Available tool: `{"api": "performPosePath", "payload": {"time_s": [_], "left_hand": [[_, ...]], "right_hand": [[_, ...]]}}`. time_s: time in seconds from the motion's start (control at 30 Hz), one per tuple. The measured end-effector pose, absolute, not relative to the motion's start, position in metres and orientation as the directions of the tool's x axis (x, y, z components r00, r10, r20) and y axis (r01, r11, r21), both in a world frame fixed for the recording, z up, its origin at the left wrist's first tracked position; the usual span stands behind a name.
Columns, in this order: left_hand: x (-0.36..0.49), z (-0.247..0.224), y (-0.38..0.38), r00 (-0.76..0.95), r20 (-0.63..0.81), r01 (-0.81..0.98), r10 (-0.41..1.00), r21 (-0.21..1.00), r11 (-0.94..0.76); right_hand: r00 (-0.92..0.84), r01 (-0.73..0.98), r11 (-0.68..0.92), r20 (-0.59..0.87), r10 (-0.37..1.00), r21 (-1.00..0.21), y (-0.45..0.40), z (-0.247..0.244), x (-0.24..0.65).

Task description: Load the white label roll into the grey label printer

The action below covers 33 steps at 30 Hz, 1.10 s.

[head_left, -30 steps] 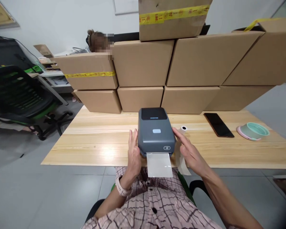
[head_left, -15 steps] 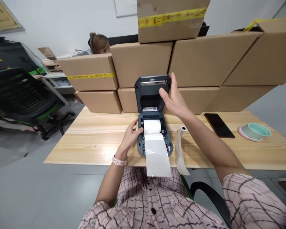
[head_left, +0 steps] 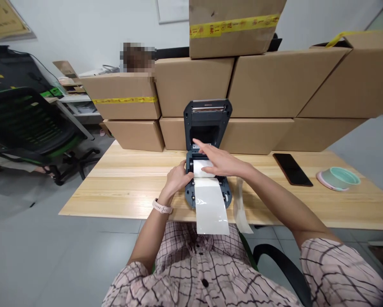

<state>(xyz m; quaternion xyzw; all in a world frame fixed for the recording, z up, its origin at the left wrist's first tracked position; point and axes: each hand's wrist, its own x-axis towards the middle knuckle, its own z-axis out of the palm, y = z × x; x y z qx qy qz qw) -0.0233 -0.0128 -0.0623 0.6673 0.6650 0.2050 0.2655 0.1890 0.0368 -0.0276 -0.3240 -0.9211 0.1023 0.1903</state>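
A dark grey label printer stands on the wooden table with its lid raised. Inside it lies a white label roll, and its strip hangs over the table's front edge. My left hand rests against the printer's left side, thumb on the rim by the roll, fingers apart. Over the roll's right part is my right hand, fingers spread and holding nothing; its thumb is at the roll. A second narrow paper strip lies right of the printer, its upper end hidden by my right forearm.
Stacked cardboard boxes line the back of the wooden table. A black phone and a mint green bowl are at the right. An office chair stands at the left. A person's head shows behind the boxes.
My right hand has left the raised lid and moved down and left to the label roll. My left hand has stayed at the printer's left side.
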Motion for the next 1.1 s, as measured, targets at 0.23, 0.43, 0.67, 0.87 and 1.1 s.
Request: {"api": "performPosePath", "payload": {"time_s": [0.23,0.43,0.67,0.87,1.1], "left_hand": [[-0.027,-0.065,-0.012,0.121,-0.041,0.773,0.992,0.631,-0.069],[-0.027,-0.065,-0.013,0.12,-0.046,0.762,0.992,0.645,-0.062],[-0.028,-0.071,-0.012,0.113,-0.029,0.73,0.993,0.681,-0.063],[-0.027,-0.072,-0.011,0.106,-0.036,0.721,0.994,0.691,-0.052],[-0.028,-0.077,-0.01,0.087,-0.04,0.696,0.995,0.718,-0.032]], "right_hand": [[-0.768,0.639,0.745,-0.099,0.633,-0.189,0.067,-0.049,0.167],[-0.85,0.407,0.779,0.116,0.515,-0.478,0.056,-0.006,0.205],[-0.599,0.444,0.61,0.289,0.747,-0.657,0.064,0.01,0.287],[-0.349,0.414,0.335,0.192,0.917,-0.846,0.098,-0.056,0.291],[-0.345,0.367,0.222,0.089,0.934,-0.903,0.104,-0.101,0.285]]}}
